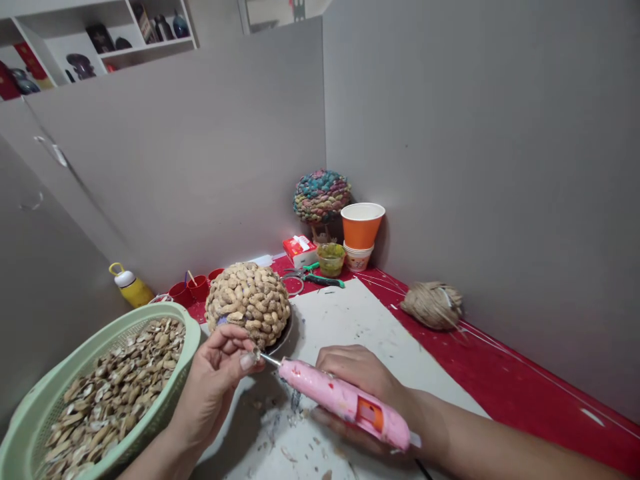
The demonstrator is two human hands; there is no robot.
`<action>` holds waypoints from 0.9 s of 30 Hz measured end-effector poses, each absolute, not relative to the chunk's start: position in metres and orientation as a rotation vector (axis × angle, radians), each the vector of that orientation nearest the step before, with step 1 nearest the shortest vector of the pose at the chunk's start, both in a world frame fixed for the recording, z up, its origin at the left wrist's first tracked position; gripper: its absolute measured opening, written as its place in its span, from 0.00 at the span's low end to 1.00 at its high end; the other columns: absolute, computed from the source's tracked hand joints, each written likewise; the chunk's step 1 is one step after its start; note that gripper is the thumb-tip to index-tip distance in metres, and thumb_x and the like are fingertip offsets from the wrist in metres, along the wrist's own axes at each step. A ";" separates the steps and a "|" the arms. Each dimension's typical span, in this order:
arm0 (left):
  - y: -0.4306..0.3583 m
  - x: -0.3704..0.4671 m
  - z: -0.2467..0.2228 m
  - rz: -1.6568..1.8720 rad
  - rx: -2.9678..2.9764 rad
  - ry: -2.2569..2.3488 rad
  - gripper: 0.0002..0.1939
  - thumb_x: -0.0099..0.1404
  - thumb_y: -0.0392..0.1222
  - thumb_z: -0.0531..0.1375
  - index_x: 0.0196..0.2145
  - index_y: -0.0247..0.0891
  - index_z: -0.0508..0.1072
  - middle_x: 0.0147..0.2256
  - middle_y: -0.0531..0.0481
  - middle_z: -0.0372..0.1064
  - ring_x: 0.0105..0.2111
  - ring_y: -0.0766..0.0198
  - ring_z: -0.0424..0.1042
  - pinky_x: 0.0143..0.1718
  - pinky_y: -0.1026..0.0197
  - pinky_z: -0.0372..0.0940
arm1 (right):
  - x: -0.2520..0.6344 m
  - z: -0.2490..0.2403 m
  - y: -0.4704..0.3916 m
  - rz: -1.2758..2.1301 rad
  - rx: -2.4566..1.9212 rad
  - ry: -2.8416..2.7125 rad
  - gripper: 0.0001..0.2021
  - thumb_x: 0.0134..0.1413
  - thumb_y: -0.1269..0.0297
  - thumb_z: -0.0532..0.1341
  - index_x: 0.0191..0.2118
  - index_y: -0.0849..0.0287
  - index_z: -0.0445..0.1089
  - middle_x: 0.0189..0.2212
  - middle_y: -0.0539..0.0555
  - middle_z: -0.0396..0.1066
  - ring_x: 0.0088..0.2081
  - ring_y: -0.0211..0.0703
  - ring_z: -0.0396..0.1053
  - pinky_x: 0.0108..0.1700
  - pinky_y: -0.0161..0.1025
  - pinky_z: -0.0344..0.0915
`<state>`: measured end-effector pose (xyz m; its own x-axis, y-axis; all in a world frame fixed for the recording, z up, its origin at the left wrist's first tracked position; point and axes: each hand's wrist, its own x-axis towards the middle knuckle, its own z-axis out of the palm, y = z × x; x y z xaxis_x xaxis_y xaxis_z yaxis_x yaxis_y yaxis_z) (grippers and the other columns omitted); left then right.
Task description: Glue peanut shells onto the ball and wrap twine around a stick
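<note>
- Left hand [215, 373] pinching a small shell-like piece [257, 354]
- Right hand [373, 370] wrapped around pink glue gun [337, 397], nozzle [271, 359] toward left hand
- Peanut-covered dome [250, 300] just beyond left hand
- Green basket [192, 340] left of it

Muted indoor light, soft shadows on pale board [345, 320], wide-angle stretch toward edges

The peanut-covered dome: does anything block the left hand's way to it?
Nothing visible does: the left hand overlaps the lower edge of the dome in this view. The pink glue gun is to that hand's right.
</note>
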<state>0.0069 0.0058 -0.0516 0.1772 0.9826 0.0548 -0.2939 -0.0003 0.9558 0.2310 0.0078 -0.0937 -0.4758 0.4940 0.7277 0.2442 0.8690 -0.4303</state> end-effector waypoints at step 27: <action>0.007 0.004 -0.063 1.254 1.262 1.002 0.13 0.53 0.36 0.70 0.37 0.40 0.74 0.32 0.53 0.71 0.33 0.68 0.69 0.36 0.70 0.65 | 0.235 -0.113 0.015 0.305 -0.542 -2.180 0.12 0.55 0.61 0.58 0.26 0.54 0.54 0.20 0.47 0.58 0.22 0.38 0.54 0.26 0.37 0.50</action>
